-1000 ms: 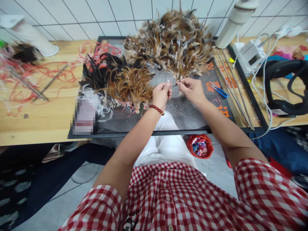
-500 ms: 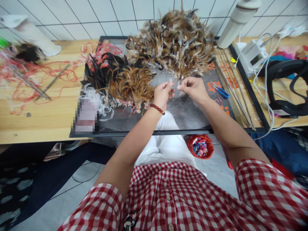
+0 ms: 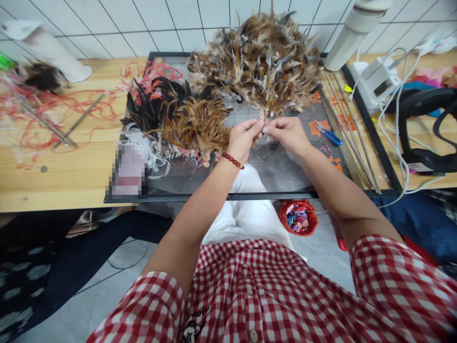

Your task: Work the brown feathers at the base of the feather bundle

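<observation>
Over the dark tray, my left hand (image 3: 243,139) and my right hand (image 3: 288,135) meet at the fingertips, both closed in a pinch. A brownish feather (image 3: 256,138) pokes out below the left fingers; most of it is hidden. What the right thumb and forefinger grip is too small to make out. Just beyond the fingers rises a big pile of brown feathers (image 3: 257,62). A smaller heap of ginger feathers (image 3: 198,121) lies left of my left hand, beside black feathers (image 3: 143,107). Blue thread snips (image 3: 331,136) lie right of my right hand.
Thin sticks (image 3: 352,133) run along the right side of the framed tray (image 3: 214,196). White cables (image 3: 396,138) and a black headset strap (image 3: 405,119) lie farther right. Red strings (image 3: 89,107) and metal rods (image 3: 44,124) cover the left table. A red basket (image 3: 314,224) sits below.
My two hands have come together; the small gap between their fingertips has closed. The feather piles and snips are where they were.
</observation>
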Motion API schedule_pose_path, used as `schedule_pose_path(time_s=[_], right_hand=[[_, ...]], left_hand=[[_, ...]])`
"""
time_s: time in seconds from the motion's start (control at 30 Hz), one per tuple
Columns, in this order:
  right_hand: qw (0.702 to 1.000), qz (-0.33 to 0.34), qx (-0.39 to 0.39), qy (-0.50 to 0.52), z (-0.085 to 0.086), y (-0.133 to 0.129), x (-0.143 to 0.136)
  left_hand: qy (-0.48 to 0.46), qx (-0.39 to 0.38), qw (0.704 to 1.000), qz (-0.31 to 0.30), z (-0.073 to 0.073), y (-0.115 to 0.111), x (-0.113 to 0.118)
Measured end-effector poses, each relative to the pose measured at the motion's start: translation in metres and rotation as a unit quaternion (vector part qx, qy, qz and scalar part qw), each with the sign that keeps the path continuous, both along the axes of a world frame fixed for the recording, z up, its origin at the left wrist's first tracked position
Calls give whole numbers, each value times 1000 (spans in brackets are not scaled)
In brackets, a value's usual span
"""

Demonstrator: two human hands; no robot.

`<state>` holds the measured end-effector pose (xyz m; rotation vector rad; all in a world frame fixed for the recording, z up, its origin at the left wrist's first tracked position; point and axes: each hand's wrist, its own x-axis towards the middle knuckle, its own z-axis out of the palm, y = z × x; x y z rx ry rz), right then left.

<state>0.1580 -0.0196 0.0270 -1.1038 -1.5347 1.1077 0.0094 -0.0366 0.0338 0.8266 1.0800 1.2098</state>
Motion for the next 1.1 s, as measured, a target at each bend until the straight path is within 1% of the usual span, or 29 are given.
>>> schedule_pose_path(time_s=[0.07,0.17,0.27,0.33,0.37,0.43,0.53,0.6,0.7,0.77,0.97,1.1], right_hand=[[1000,18,-7,1,0,0,0],[999,47,-22,-11,2,1,6],[992,102,-52,-50,4,3,16],[988,124,-66,-68,5,5,20],[988,121,-68,-66,6,5,21],[993,94,-63,-34,7,4,18],[996,65,-65,19,6,0,6],[995,58,-70,38,5,-3,-3],[996,29,-63,61,3,-5,-11],[995,15,-64,75,4,-6,-12],[992,5,-94,79,11,-8,-11],[991,3,-106,75,10,-5,-7]], left_hand=[[2,-10,1000,-4,3,0,-2],[-7,-25,1000,10,5,2,-5],[-31,-29,999,33,6,5,-9],[-41,-22,998,43,5,6,-10],[-45,-19,998,44,5,6,-11],[-49,-17,998,41,4,5,-10],[-33,-17,999,37,2,5,-6],[-15,-12,999,37,0,5,-3],[-4,-12,999,33,-2,5,-1],[-7,-20,999,33,-3,4,0],[-15,-32,999,25,-1,0,1],[-15,-23,1000,11,-1,-1,2]])
